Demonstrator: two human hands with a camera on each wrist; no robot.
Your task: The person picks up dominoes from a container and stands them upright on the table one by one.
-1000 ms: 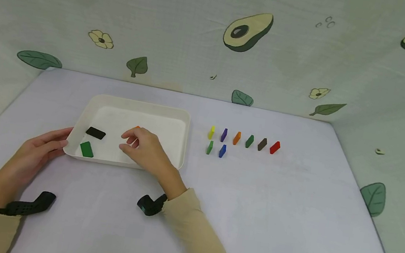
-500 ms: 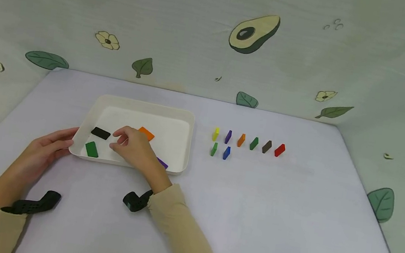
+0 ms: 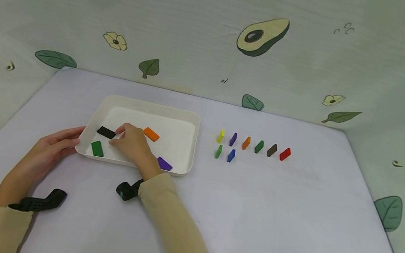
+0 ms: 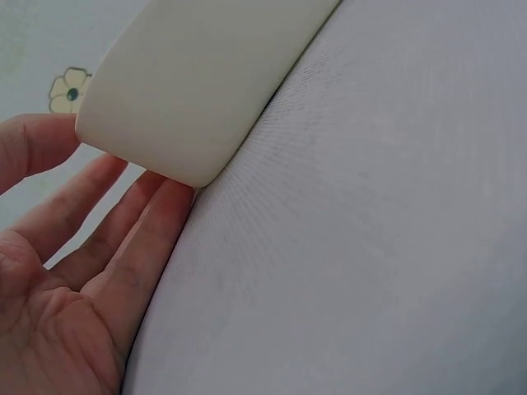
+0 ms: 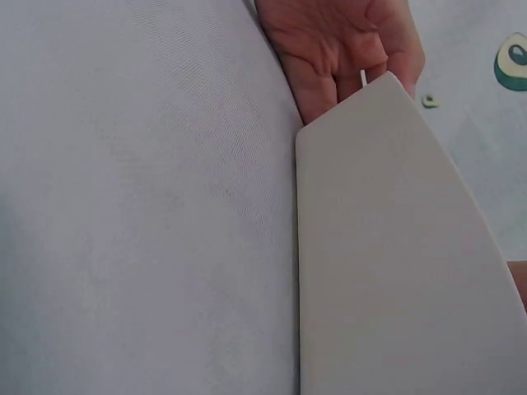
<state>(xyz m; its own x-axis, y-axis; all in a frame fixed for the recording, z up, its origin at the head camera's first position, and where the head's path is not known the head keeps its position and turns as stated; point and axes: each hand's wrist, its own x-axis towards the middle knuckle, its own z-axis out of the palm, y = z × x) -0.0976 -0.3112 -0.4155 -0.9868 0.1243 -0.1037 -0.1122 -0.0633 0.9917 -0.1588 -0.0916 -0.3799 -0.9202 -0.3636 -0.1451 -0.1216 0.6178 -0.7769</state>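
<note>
A shallow white tray [image 3: 173,113] lies on the table. Four-sided flat dominoes lie inside: a black one [image 3: 106,132], a green one [image 3: 97,148], an orange one [image 3: 151,134] and a purple one [image 3: 164,164]. My left hand [image 3: 52,149] rests against the tray's left end, its fairly straight fingers and thumb touching the outer wall, as the left wrist view also shows. My right hand [image 3: 133,145] is over the tray, index finger and thumb apart beside the black domino's right end; whether they touch it is unclear. In the right wrist view, the tray wall hides its fingertips.
Right of the tray, several coloured dominoes stand upright in two rows, from a yellow one [image 3: 221,136] to a red one [image 3: 285,154], with a blue one [image 3: 231,155] in the nearer row. A printed cloth wall [image 3: 199,35] rises behind the white table [image 3: 270,222].
My right hand has moved left across the tray towards the black domino, uncovering the orange and purple ones. My left hand stays at the tray's end. The head view has shifted slightly.
</note>
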